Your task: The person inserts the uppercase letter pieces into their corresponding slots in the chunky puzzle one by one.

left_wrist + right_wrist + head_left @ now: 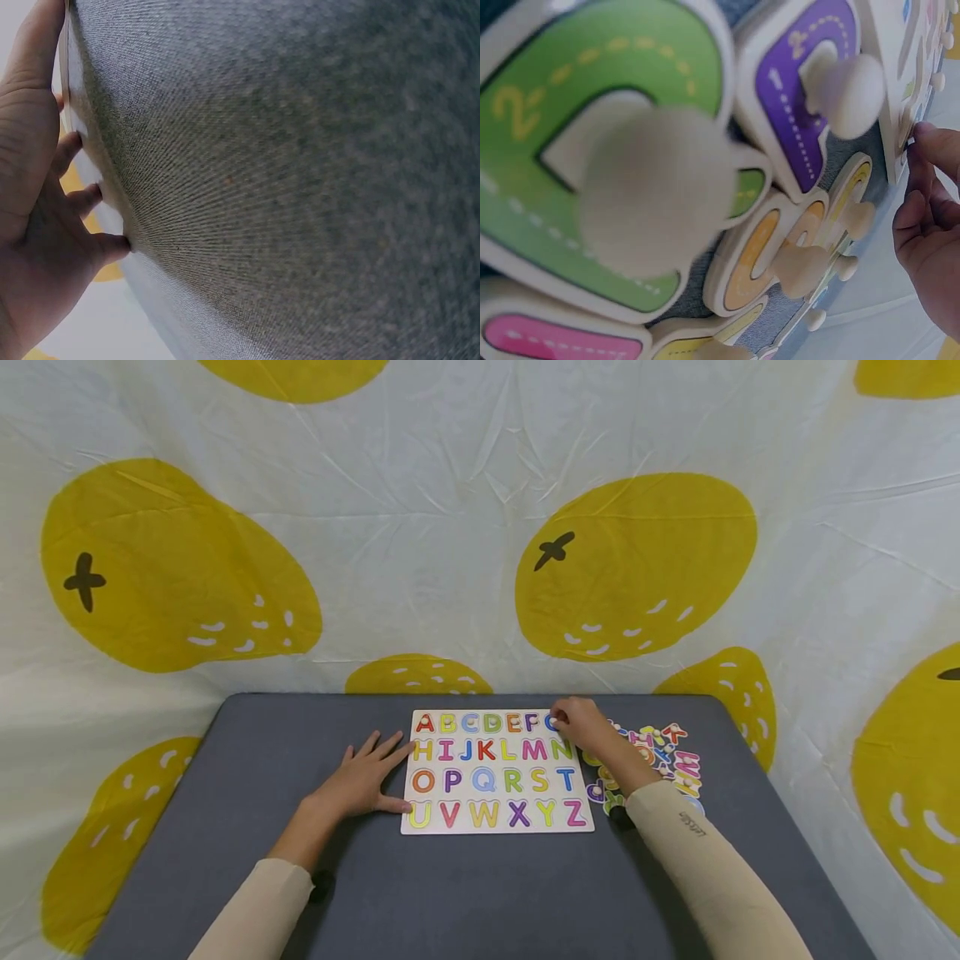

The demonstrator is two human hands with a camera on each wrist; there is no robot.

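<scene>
A white alphabet puzzle board (498, 829) lies on the table with rows of coloured letters, A to Z. Knobbed pieces sit in the first places of its top row, A to F. My right hand (581, 724) is at the top right corner, its thumb and fingers pinching the blue letter G piece (553, 724), mostly hidden by the fingers. In the right wrist view the fingertips of this hand (934, 225) meet at the board's edge. Spread out, my left hand (360, 781) rests at the board's left edge, fingertips by H and thumb by U.
Right of the board, partly under my right forearm, lies a pile of loose knobbed letters, among them a pink one (686, 762) and a red one (674, 732). Close to the right wrist camera are a green letter (697, 67) and a purple letter (784, 82). A patterned curtain (420, 585) hangs behind the grey table (480, 902).
</scene>
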